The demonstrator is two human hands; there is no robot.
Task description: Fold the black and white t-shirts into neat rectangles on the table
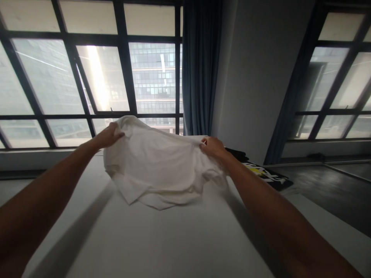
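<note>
A white T-shirt (162,162) hangs stretched between my two hands, over the far part of a white table (162,239). At its upper left, my left hand (109,135) is closed on the cloth, thumb toward me. My right hand (213,146) pinches the upper right part, a little lower than the left. Loose folds and a sleeve hang below the right hand. The lower edge of the shirt droops in points close to or on the tabletop; whether it touches I cannot tell.
Dark folded clothes with a white and yellow print (266,175) lie at the table's right far side. Behind stand large windows (153,77), a blue curtain (199,69) and a grey pillar (255,77). Another white surface (327,224) extends at the lower right.
</note>
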